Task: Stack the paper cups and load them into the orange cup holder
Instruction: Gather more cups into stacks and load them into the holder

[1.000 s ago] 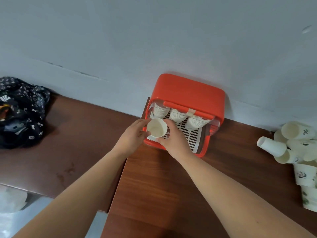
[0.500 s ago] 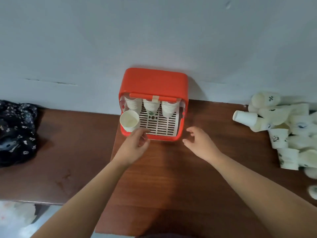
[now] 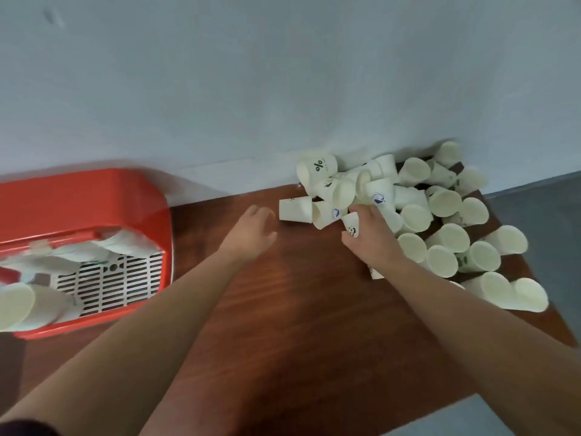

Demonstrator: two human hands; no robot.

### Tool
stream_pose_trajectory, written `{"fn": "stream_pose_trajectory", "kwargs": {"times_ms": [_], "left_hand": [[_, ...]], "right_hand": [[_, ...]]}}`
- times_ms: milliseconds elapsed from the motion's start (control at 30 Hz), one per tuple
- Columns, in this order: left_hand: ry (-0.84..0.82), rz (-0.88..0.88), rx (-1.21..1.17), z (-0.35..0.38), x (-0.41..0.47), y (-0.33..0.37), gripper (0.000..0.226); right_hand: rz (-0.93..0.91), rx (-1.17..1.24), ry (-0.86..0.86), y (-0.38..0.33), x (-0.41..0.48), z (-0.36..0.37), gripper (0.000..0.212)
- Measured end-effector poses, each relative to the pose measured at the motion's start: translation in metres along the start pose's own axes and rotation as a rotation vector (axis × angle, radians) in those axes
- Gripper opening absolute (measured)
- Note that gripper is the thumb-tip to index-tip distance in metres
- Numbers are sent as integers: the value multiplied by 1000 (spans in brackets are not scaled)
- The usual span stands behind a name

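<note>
The loose paper cups (image 3: 415, 217) lie heaped well to the right of the orange cup holder (image 3: 78, 199), against the wall. Half a second ago both hands hung empty at the holder's front; now they have crossed to the heap, so I judge one stack delivered and the next gathering begun. The right hand (image 3: 374, 240) curls thumb and fingers round a panda-print cup (image 3: 351, 223). The left hand (image 3: 250, 236) is spread and holds nothing. There is one holder, with one leaning stack (image 3: 19, 306) at its front. The loose cups number roughly thirty, too heaped for an exact count.
</note>
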State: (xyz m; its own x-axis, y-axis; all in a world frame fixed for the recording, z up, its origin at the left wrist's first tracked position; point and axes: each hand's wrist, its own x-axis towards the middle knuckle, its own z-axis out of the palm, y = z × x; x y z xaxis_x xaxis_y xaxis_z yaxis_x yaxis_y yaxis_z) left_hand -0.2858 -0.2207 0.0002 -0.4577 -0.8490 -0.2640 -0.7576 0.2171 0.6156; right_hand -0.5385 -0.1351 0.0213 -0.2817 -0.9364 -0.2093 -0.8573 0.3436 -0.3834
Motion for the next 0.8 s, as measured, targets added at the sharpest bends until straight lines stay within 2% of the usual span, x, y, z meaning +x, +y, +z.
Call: {"fn": "stream_pose_trajectory", "kwargs": {"times_ms": [167,267,333,400,433,533,667,800], "left_hand": [[-39,-7,204,35,69,17,64],[-45,29,322,50,93,20,78],[-76,31,376,61,107,18,86],[-96,42,414,72,112,12,87],[-89,47,421,77,111,9,85],[-35,28,339,86,101,3,76],[66,-115,17,89,78,-5,69],[139,-223,-162,82,52,-7,67]], "right_hand": [[-134,-82,-37,18,42,20,63],[-207,-81,116,15,65,32,65],[-206,-67,198,15,82,36,78],[-183,-88,239,14,94,37,86],[-167,-93,264,14,100,38,84],[-140,-39,293,15,113,39,68],[-147,63,199,16,116,38,64],[-204,-101,235,16,100,38,70]]}}
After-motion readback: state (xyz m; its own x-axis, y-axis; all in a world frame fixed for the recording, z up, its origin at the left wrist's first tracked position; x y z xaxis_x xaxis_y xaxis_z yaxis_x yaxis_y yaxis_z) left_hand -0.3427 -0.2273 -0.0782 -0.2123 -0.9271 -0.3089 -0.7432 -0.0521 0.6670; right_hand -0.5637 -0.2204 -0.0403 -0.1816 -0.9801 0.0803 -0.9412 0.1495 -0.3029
